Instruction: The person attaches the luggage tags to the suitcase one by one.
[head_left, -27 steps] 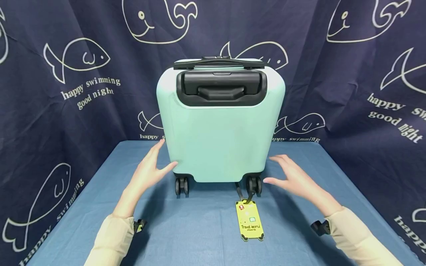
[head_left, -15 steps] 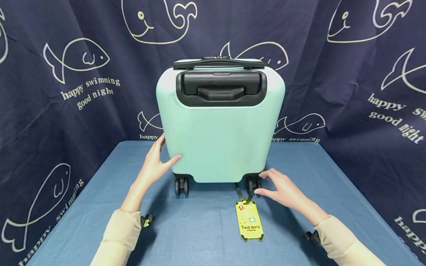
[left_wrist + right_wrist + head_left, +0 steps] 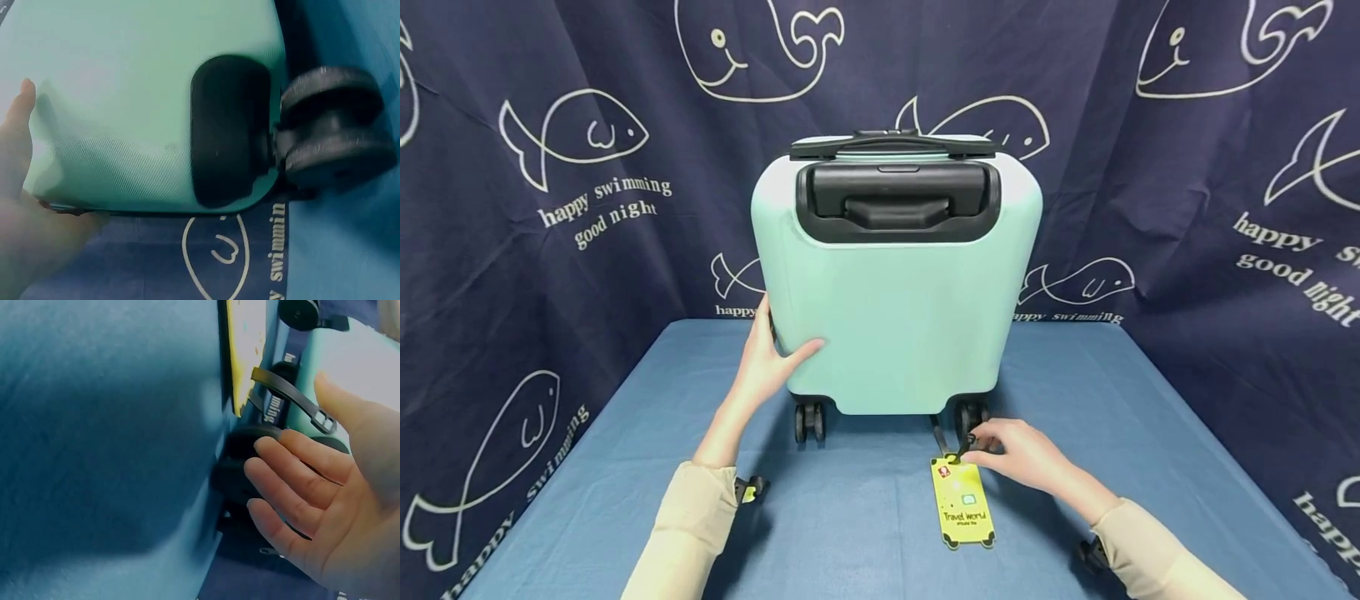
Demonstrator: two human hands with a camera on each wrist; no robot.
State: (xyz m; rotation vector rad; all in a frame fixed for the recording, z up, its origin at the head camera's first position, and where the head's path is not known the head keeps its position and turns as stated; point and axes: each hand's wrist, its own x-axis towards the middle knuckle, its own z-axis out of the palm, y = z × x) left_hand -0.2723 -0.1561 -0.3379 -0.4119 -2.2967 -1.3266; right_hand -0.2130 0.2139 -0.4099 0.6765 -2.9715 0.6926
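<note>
A mint-green suitcase (image 3: 887, 325) stands upright on its wheels, its black handles at the top. My left hand (image 3: 763, 362) holds its lower left side, thumb on the front face and the other fingers round the edge, partly hidden. In the left wrist view, the thumb lies on the green shell (image 3: 137, 94). A yellow luggage tag (image 3: 962, 504) lies on the cloth below the suitcase, fastened to a black strap (image 3: 287, 390) with a buckle. My right hand (image 3: 1018, 454) is at this strap, which passes between thumb and index finger; a gap shows there in the right wrist view.
Black double wheels (image 3: 809, 421) stick out under the suitcase; the right wheel (image 3: 970, 417) is close to my right fingers. Blue cloth (image 3: 835, 517) covers the table. A navy curtain (image 3: 625, 275) with fish drawings hangs behind and at both sides.
My left hand has moved right and up, from beside the suitcase to a hold on its edge. My right hand has come left and down to the tag's strap. Suitcase and tag stay put.
</note>
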